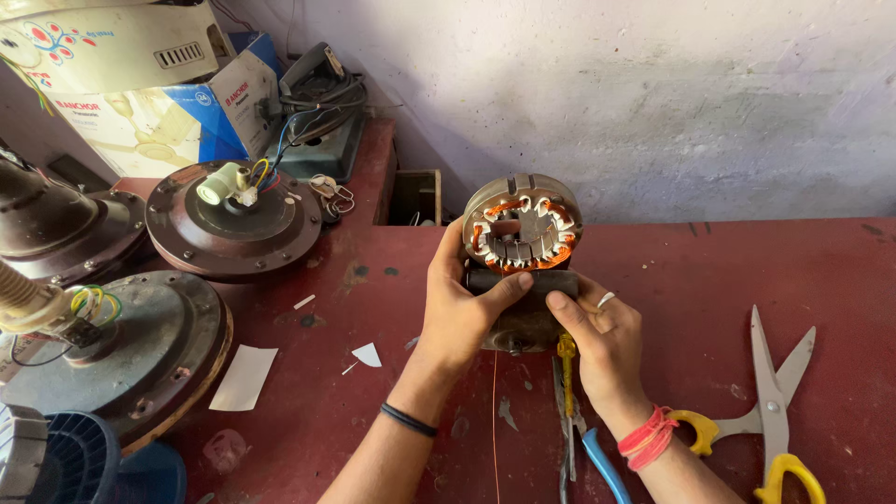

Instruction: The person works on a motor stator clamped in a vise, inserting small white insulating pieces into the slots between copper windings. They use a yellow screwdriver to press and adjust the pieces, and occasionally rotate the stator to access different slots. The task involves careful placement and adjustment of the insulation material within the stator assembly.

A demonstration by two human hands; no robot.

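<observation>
My left hand (457,313) and right hand (597,341) grip a dark cylinder (523,280) against the upright motor stator (521,229) with copper windings on the red table (747,271), yellow-handled scissors (775,411) lying at four o'clock of it and brown fan motor housings (233,219) at nine o'clock.

Bright even daylight, soft shadows, sharp focus

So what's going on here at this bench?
A person holds a fan motor stator with copper windings upright on a red workbench. The left hand grips its side, thumb on a dark bar across the front, and the right hand pinches the bar's other end. Yellow-handled scissors lie to the right, and brown fan motor housings to the left.
</observation>
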